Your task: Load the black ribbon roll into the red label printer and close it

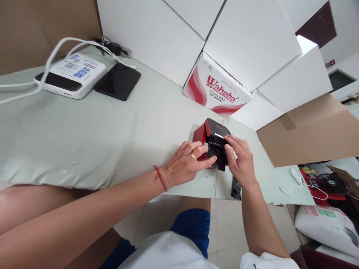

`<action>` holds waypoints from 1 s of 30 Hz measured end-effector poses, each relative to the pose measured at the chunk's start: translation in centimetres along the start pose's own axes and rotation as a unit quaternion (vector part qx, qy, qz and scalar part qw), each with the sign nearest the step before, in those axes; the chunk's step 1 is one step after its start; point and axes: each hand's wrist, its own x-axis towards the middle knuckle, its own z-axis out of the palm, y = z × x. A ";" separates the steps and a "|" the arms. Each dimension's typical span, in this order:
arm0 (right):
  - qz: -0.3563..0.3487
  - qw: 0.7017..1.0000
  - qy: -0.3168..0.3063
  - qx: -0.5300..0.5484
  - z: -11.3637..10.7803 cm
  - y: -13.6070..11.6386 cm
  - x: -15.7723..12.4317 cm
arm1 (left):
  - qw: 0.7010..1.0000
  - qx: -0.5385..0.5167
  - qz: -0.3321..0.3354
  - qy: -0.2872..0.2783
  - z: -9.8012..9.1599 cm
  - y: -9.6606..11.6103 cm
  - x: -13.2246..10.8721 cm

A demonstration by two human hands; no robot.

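Note:
A small red and black box-shaped device (218, 128) sits on the cloth-covered table, with its dark front part swung down and its black inside showing. Bent fingers of my left hand (186, 161) press at the device's left side and reach into the opening; a ring and a red cord bracelet are on this hand. From the right, my right hand (240, 158) grips the edge of the device with thumb and fingers. A sliver of something white shows by my left fingertips, too small to name. Below my right hand lies a black item in clear wrapping (236, 188).
A Wahaha carton (218, 89) and stacked white boxes (157, 41) stand behind the device. Left on the table (112, 138) are a white router-like device (78, 71), a black phone (119, 81), a white cable and keys (113, 48). A brown cardboard panel (314, 130) is at right.

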 end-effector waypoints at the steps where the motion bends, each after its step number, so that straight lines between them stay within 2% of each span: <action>1: -0.003 1.000 0.002 0.004 0.2 0.1 -0.6 | 1.000 -0.002 -0.001 0.000 -0.1 0.0 0.0; 7: 0.008 1.000 0.018 0.015 1.3 0.3 -2.4 | 0.999 -0.049 -0.021 0.003 -0.4 -1.0 0.9; 13: 0.019 0.999 0.034 0.038 1.3 0.2 -2.0 | 0.992 -0.112 -0.052 -0.016 -0.2 -2.0 1.6; 20: 0.026 0.997 0.043 0.054 1.5 0.4 -1.7 | 0.983 -0.152 -0.097 -0.035 -0.9 -2.2 2.7; 25: 0.023 0.995 0.071 0.061 2.2 0.3 -1.9 | 0.982 -0.166 -0.087 -0.018 -0.6 -2.5 2.5; 30: 0.026 0.991 0.111 0.065 3.1 -0.1 -3.1 | 0.989 -0.136 -0.016 0.057 0.1 -2.4 1.3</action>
